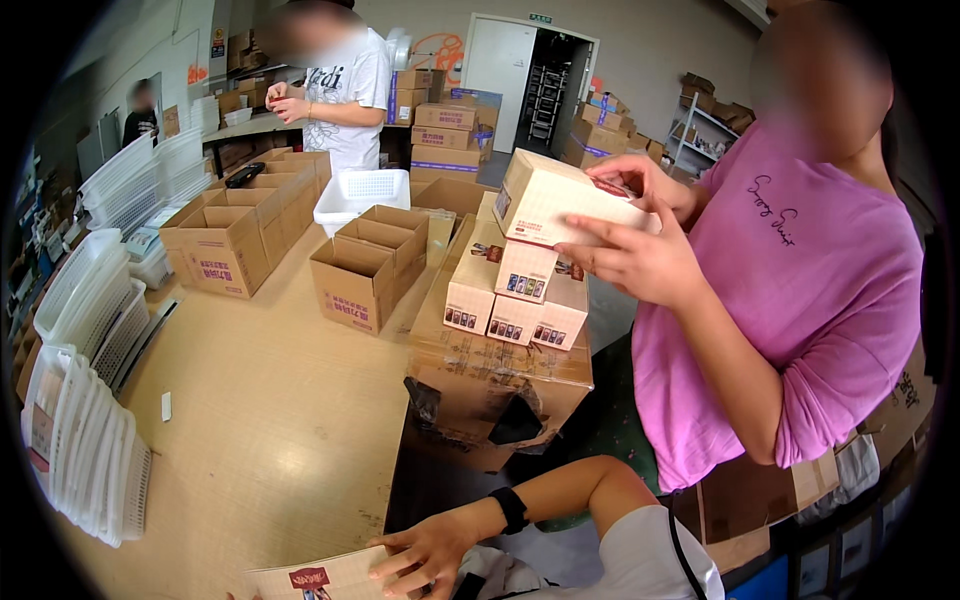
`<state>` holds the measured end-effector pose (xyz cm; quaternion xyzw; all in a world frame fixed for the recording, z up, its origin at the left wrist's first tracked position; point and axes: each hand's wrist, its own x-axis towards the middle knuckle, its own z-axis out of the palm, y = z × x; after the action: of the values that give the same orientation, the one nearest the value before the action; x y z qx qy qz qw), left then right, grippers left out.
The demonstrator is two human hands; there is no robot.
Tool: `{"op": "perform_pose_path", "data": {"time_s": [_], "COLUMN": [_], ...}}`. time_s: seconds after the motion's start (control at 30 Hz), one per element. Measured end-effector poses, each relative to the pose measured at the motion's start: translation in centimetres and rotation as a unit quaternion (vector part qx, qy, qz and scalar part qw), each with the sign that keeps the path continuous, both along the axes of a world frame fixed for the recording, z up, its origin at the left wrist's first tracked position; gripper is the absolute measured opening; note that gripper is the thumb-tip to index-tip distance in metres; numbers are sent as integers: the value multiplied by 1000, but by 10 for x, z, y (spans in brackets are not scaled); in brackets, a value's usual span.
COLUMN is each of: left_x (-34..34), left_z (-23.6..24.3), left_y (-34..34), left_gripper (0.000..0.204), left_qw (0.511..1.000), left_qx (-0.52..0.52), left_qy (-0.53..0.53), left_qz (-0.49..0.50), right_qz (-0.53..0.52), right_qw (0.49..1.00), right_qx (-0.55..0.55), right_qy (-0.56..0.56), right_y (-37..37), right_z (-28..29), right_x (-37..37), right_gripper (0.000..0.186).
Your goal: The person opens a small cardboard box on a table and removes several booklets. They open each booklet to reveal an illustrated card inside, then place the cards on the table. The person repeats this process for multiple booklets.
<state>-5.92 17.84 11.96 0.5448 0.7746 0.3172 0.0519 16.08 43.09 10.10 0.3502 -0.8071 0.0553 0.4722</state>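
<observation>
Pressing down with right hand (430,548), fingers spread flat, not gripping, on a cream retail box (310,580) with a dark red label, at the bottom edge right under the palm. Black wristband (512,508) on that wrist. Left hand out of view.

Progress, judging by layout: looks early to mid.
- Done: stack of small cream boxes (510,295), picture strips along their lower faces, piled on a taped brown carton (490,370) just beyond the right hand.
- In hand: one more cream box (560,200), red corner mark, held above that stack by co-worker's hands (630,262), pink sleeves.
- Left: open brown shipping cartons (365,270) with purple print on the sides, further ahead and to the left of the hand; no contents visible inside.

Elsewhere: white plastic baskets (85,440) nested on edge far left of the hand, white crate (365,195) behind the cartons, small white tag (166,406) on the wooden table (270,420). Green sign (540,18) over the far doorway.
</observation>
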Motion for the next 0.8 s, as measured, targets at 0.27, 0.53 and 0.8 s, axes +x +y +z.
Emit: {"op": "perform_pose_path", "data": {"time_s": [0.27, 0.53, 0.8], "left_x": [16, 36, 41], "left_z": [-5, 7, 16], "left_y": [12, 3, 15], "left_gripper": [60, 53, 53], "left_qw": [995, 989, 987], "left_qx": [-37, -13, -26], "left_qy": [-70, -85, -121], "left_qz": [56, 124, 101], "right_qz": [-24, -80, -133], "right_qw": [999, 983, 976], "right_qx": [20, 66, 66], "right_qy": [-43, -149, -162], "right_y": [27, 47, 62], "right_z": [-24, -34, -44], "right_x": [-5, -3, -4], "right_gripper": [29, 41, 42]}}
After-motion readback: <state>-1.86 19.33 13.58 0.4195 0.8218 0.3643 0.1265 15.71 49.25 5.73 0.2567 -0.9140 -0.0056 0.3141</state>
